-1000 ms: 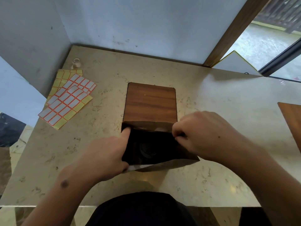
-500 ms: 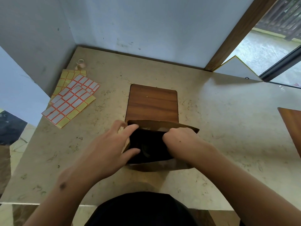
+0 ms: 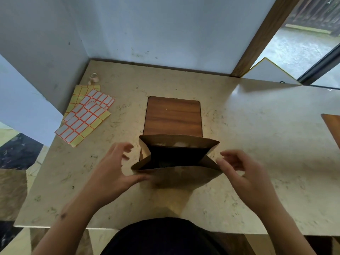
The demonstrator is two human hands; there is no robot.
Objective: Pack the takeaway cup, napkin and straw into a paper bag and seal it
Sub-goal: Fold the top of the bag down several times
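Observation:
A brown paper bag (image 3: 176, 176) stands on the marble table (image 3: 257, 144) near its front edge. Its mouth is open and its side gussets are folded inward. The inside is dark; something white (image 3: 178, 144) shows against the far wall, and I cannot make out the cup or the straw. My left hand (image 3: 112, 172) is at the bag's left side with fingers spread and its thumb against the front panel. My right hand (image 3: 244, 173) hovers at the bag's right corner, fingers apart, fingertips close to the gusset edge.
A wooden board (image 3: 173, 116) lies just behind the bag. Label sticker sheets (image 3: 84, 116) and a small tape roll (image 3: 93, 77) sit at the far left. Another wooden board (image 3: 333, 126) pokes in at the right edge. Walls close off the left and back.
Both hands have come out of the bag's mouth and moved outward to its sides. The gussets now stand folded inward and the bag's top spreads wider.

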